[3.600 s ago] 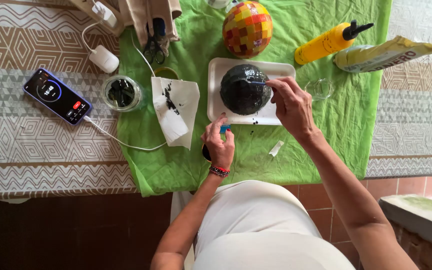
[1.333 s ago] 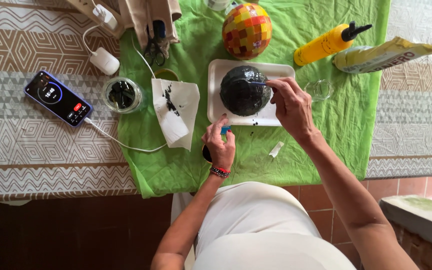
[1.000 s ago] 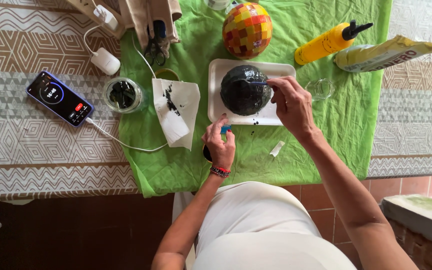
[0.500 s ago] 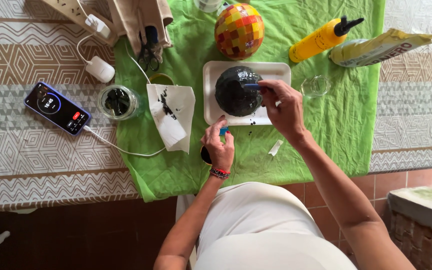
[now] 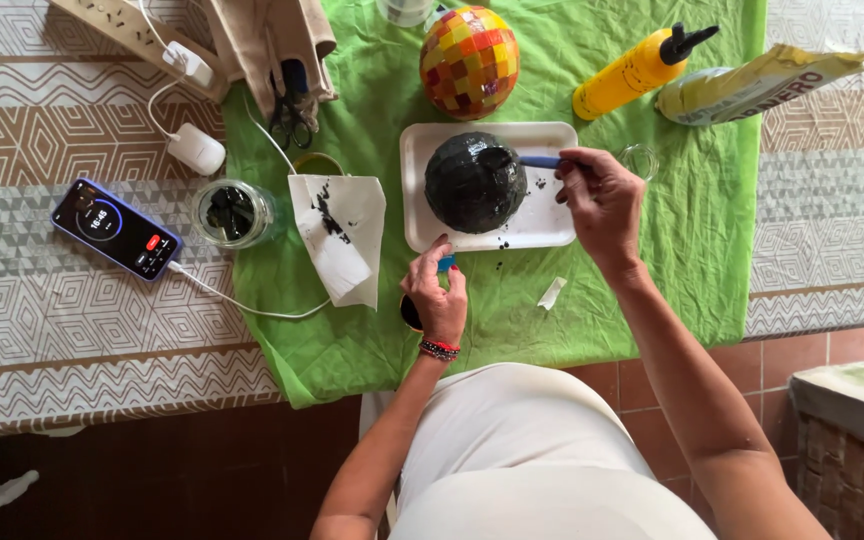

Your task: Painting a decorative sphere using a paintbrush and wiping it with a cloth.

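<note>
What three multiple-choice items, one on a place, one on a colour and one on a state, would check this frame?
1. Where does the black ball sit?
A. on the white tray
B. on the phone
C. on the bare floor

2. What colour is the cloth under the tray?
A. red
B. green
C. blue

3. What is the right hand doing?
A. lying flat on the cloth
B. gripping the yellow bottle
C. holding a blue-handled tool against the ball

Answers:
1 A, the ball rests inside the tray's rim.
2 B, green cloth shows on every side of the tray.
3 C, the fingers pinch the handle and its tip meets the ball's upper side; the yellow bottle lies apart, untouched.
</note>
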